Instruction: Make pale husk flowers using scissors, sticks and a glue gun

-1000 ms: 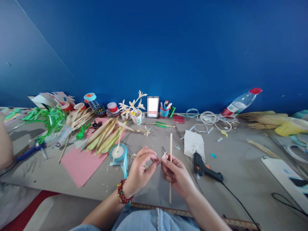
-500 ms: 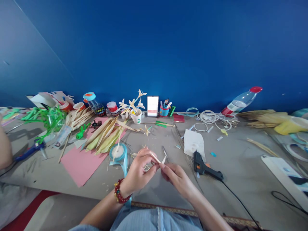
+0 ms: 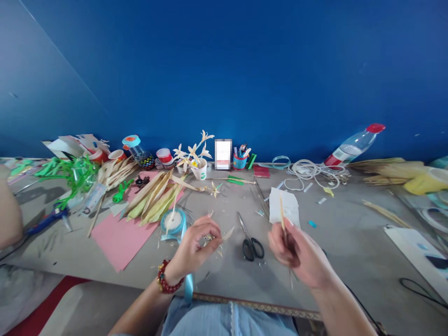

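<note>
My left hand (image 3: 199,242) pinches a small pale husk petal (image 3: 228,233) between thumb and fingers, above the middle of the table. My right hand (image 3: 297,249) is closed around a thin, straw-coloured stick-like piece (image 3: 282,211) that points up from the fist. Between the hands lie scissors (image 3: 250,240) with black handles, blades pointing away from me. Behind the right hand, a white sheet (image 3: 284,201) is partly covered. The glue gun is hidden by that hand. Left of my left hand sits a roll of light blue ribbon (image 3: 173,219).
Corn husks (image 3: 154,198) lie on pink paper (image 3: 122,240) at left. A paper cup (image 3: 200,171) holds husk flowers. A tilted bottle (image 3: 352,148) and a coiled white cable (image 3: 304,170) are at back right. Another person's arm (image 3: 9,210) rests at far left.
My hands have parted. The right one has moved right, carrying the thin piece over where the glue gun lay in view. The left keeps a petal; the scissors now show fully.
</note>
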Tool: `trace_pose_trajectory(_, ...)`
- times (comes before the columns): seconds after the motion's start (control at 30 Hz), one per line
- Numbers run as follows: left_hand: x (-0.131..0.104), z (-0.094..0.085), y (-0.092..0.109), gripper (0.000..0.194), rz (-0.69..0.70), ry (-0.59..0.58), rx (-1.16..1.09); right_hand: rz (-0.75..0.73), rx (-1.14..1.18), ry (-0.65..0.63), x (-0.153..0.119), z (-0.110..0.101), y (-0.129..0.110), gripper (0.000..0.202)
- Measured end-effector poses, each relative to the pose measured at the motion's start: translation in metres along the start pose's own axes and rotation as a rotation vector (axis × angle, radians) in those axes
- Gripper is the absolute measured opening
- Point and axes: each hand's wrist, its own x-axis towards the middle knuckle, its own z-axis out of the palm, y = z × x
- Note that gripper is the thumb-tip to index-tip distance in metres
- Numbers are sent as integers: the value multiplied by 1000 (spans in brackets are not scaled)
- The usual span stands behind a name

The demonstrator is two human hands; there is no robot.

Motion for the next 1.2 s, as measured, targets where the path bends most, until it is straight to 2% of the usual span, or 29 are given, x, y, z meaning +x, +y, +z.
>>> trace_pose_trajectory(0.07, 1, 1, 2, 13, -6, 7, -13, -57, -214, 128, 3, 4, 5, 54)
trace_pose_trajectory(0.1, 1, 2, 3, 14, -1, 6, -14, -45, -328, 131, 5, 9, 11, 54)
trace_pose_trajectory(0.2, 5, 7, 9, 13, 27, 4, -6, -55, -533, -19, 13, 30, 31, 54)
trace_pose_trajectory(0.3, 6, 12, 11, 11, 58, 1, -1, -105, -584, -18, 19, 46, 42, 58)
trace_pose_trajectory(0.4, 4, 12, 9, 10, 65, -14, -2, 9, -443, -82, 19, 44, 39, 59)
trace_pose_trajectory(0.5, 1, 8, 6, 9, 42, -28, -14, 169, -122, -197, 17, 29, 27, 58)
trace_pose_trajectory(0.53, 0, 7, 5, 9, 26, -26, -19, 165, -36, -187, 16, 23, 23, 58)
trace_pose_trajectory(0.6, 0, 6, 5, 10, -4, -21, -32, 41, 19, -54, 16, 15, 16, 55)
trace_pose_trajectory(0.67, 0, 8, 5, 11, -18, -20, -42, -87, -59, 82, 16, 13, 14, 47)
trace_pose_trajectory(0.7, 1, 9, 6, 11, -18, -21, -44, -115, -125, 109, 17, 15, 15, 42)
trace_pose_trajectory(0.8, 5, 14, 9, 9, -9, -27, -43, -105, -244, 69, 19, 25, 26, 34)
trace_pose_trajectory(0.93, 7, 13, 4, 9, -21, -58, -56, -73, -69, 83, 20, 32, 33, 28)
trace_pose_trajectory(1.0, 5, 10, -3, 8, -57, -7, -68, -60, 66, 102, 21, 30, 32, 26)
trace_pose_trajectory(1.1, 0, 11, -13, 16, -169, 235, -143, -74, 249, 111, 24, 26, 31, 23)
trace_pose_trajectory(1.13, -2, 14, -15, 19, -206, 284, -188, -77, 301, 109, 25, 25, 32, 23)
trace_pose_trajectory(1.2, -3, 24, -15, 21, -238, 262, -292, -62, 390, 96, 28, 27, 37, 22)
